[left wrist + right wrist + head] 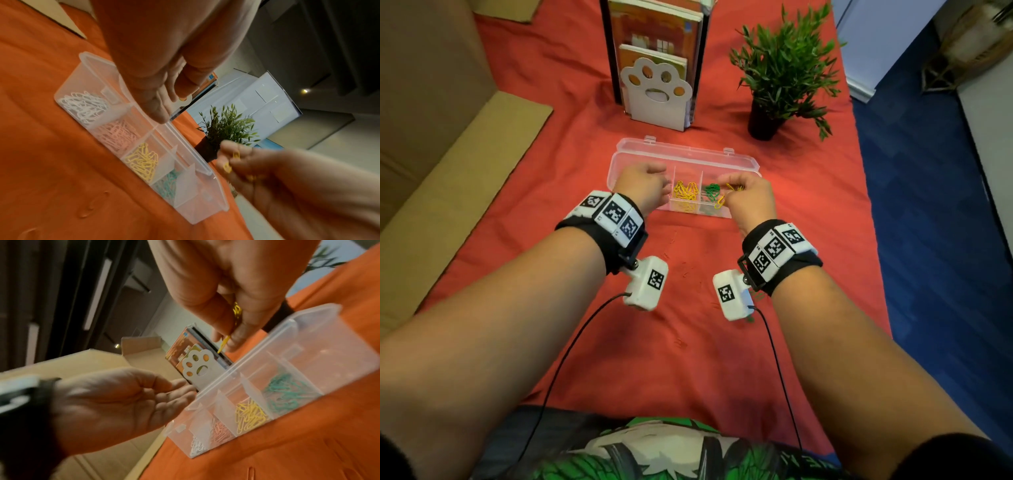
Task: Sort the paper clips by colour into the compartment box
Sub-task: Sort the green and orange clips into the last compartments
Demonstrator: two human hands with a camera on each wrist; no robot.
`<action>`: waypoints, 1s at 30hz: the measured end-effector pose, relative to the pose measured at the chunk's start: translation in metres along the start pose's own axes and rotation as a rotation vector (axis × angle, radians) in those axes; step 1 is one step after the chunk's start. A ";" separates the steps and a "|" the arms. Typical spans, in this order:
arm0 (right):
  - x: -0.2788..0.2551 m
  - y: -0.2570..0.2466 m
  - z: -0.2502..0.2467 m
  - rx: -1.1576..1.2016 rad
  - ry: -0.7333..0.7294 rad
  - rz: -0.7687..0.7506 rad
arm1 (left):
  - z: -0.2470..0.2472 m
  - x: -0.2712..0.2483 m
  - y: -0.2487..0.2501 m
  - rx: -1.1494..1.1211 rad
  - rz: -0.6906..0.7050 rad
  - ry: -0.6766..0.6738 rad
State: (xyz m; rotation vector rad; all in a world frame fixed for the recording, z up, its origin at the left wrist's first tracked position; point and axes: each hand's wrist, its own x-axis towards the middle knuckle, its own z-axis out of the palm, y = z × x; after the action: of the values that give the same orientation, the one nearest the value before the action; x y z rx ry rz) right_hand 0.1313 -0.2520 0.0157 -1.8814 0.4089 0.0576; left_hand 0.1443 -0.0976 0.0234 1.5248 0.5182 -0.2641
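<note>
The clear compartment box [702, 213] lies with its lid folded back on the red cloth. From its left end the compartments hold white clips [84, 105], pink clips [119, 134], yellow clips [685, 192] and green clips [710, 192]; the right end compartment looks bare. My right hand [726, 192] hovers over the box's right part and pinches a small bunch of yellow clips [237, 313], one of them poking out below the fingers. My left hand [664, 186] hovers over the left compartments with relaxed fingers and holds nothing.
Loose red clips [688, 270] lie on the cloth in front of the box, hard to see against it, with a few green clips [756, 296] by my right wrist. Behind stand a paw-shaped bookend [657, 92] with books and a potted plant [784, 68]. Cardboard [448, 171] lies left.
</note>
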 end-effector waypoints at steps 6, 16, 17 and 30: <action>0.012 -0.016 0.040 -0.194 -0.104 -0.119 | -0.039 -0.015 -0.043 0.258 0.096 0.063; 0.002 -0.007 0.021 -0.086 -0.163 -0.095 | -0.058 -0.044 -0.096 0.586 0.104 -0.089; -0.003 -0.002 0.015 -0.112 -0.155 -0.101 | -0.056 -0.048 -0.099 0.610 0.106 -0.112; -0.111 0.087 -0.025 -0.741 -0.347 -0.021 | -0.036 -0.084 -0.112 0.911 0.221 -0.172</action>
State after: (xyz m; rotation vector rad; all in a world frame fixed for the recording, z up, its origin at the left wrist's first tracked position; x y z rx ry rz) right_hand -0.0032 -0.2725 -0.0281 -2.5372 0.1260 0.5800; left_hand 0.0127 -0.0802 -0.0340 2.3921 0.0641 -0.4931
